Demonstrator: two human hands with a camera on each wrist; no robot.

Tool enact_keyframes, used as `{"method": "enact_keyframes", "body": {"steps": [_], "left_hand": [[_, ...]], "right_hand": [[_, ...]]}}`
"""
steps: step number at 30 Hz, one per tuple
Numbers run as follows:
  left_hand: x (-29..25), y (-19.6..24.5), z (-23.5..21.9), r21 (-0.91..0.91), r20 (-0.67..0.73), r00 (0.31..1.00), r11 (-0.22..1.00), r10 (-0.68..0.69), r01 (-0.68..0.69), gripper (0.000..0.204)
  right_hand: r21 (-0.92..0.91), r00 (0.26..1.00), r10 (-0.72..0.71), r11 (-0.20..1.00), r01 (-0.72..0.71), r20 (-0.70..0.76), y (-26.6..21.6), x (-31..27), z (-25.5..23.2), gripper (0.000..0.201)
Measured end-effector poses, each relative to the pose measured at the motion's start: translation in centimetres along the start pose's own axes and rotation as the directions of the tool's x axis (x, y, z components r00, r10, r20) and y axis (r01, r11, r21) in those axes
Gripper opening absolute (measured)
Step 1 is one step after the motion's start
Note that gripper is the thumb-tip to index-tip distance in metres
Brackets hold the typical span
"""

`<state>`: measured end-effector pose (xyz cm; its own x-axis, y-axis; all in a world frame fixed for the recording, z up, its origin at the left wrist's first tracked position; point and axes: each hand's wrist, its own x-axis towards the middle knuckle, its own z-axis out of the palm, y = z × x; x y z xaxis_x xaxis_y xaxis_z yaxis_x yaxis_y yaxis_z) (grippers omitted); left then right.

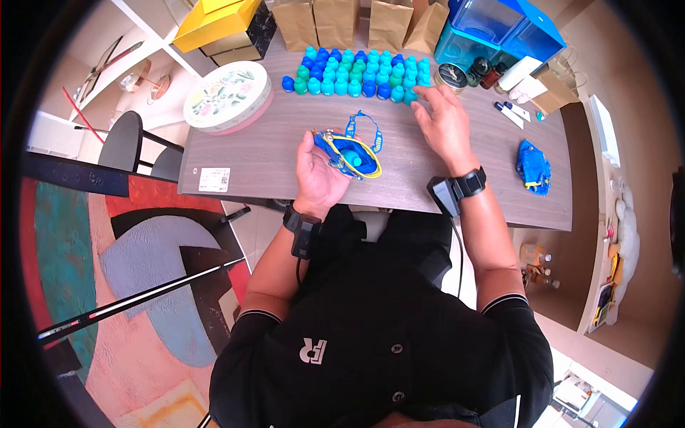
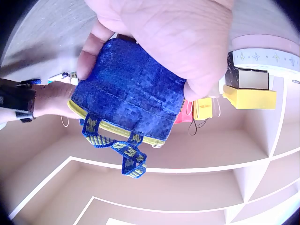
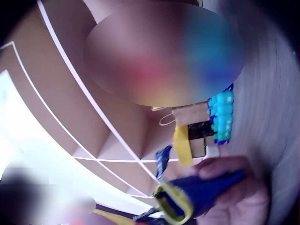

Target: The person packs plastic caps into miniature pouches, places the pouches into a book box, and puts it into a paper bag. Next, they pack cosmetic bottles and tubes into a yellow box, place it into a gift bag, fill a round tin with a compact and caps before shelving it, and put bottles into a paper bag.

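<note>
My left hand (image 1: 321, 175) grips a small blue pouch (image 2: 131, 89) with yellow trim and a patterned strap handle. Its mouth gapes in the head view, and a teal round-topped piece (image 1: 352, 158) shows inside. Over the table, my right hand (image 1: 446, 125) reaches to the front right corner of a block of small round-topped pieces (image 1: 354, 88) in blue, teal and green. Thumb and forefinger are apart, their tips right beside a teal piece (image 1: 409, 95). A blurred oval covers much of the right wrist view, where the pouch and left hand show at the bottom.
A second blue pouch (image 1: 532, 167) lies at the table's right. To the left stands a round floral box (image 1: 228, 96). Brown paper bags (image 1: 335, 25), a yellow box (image 1: 217, 25) and a blue container (image 1: 492, 28) line the back. A round tin (image 1: 452, 75) sits beyond the right hand.
</note>
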<state>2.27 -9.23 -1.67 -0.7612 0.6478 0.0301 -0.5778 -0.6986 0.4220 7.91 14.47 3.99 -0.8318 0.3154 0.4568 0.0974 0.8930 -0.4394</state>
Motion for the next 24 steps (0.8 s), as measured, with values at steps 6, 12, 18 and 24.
{"method": "enact_keyframes", "body": {"steps": [6, 12, 18, 24], "left_hand": [[-0.1, -0.1, 0.1, -0.005, -0.037, 0.999, 1.0, 0.005, -0.005, 0.048], [0.0, -0.1, -0.4, -0.018, -0.027, 1.0, 1.0, -0.01, 0.01, 0.049], [0.3, -0.3, -1.3, -0.022, 0.019, 1.0, 1.0, -0.005, 0.005, 0.05], [0.0, -0.3, -0.2, -0.032, 0.067, 0.998, 0.999, -0.019, 0.021, 0.053]], "right_hand": [[-0.122, 0.999, -0.035, 0.992, 0.035, -0.001, 1.3, 1.0, 1.8, 0.026], [-0.133, 0.998, -0.043, 0.99, 0.048, 0.037, 3.0, 1.2, 2.5, 0.023], [0.522, 0.998, 0.0, 0.852, 0.03, -0.057, -3.3, -1.3, -4.0, 0.02], [0.436, 0.889, -0.455, 0.789, 0.433, -0.059, -7.6, -2.6, -5.6, 0.022]]}}
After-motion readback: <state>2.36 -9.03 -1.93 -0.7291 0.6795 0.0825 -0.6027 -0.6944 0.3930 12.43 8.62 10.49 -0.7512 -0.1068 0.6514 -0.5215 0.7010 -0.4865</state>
